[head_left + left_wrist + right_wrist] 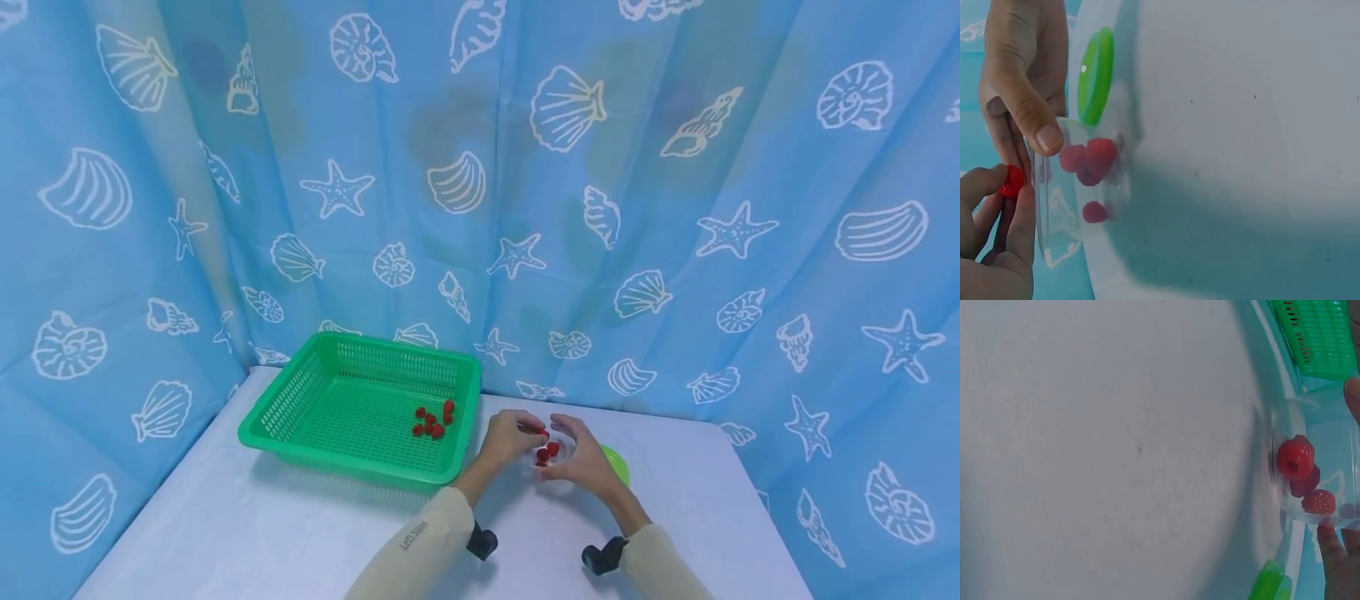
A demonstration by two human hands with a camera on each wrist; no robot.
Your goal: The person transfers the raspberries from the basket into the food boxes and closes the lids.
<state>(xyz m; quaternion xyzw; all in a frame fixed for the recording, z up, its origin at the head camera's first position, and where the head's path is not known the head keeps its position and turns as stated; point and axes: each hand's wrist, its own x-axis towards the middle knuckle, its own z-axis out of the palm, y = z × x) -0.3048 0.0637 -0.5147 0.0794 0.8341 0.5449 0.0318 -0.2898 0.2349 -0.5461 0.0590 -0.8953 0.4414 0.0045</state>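
Observation:
My left hand [508, 435] pinches a red raspberry [1012, 181] between thumb and fingertips, at the mouth of a clear plastic container [1060, 219]. Around that container my right hand [588, 461] curls, its thumb lying over the rim in the left wrist view. Several raspberries [1295, 457] rest inside the container, visible through its wall. Left of the hands is a green slotted basket [360, 467], where several more raspberries [437, 431] lie in a loose cluster on the right side of its floor.
A bright green lid [617, 463] lies on the table just beyond the right hand. The white-covered table [247, 517] ends at a blue shell-patterned curtain [495, 225] behind and at the sides.

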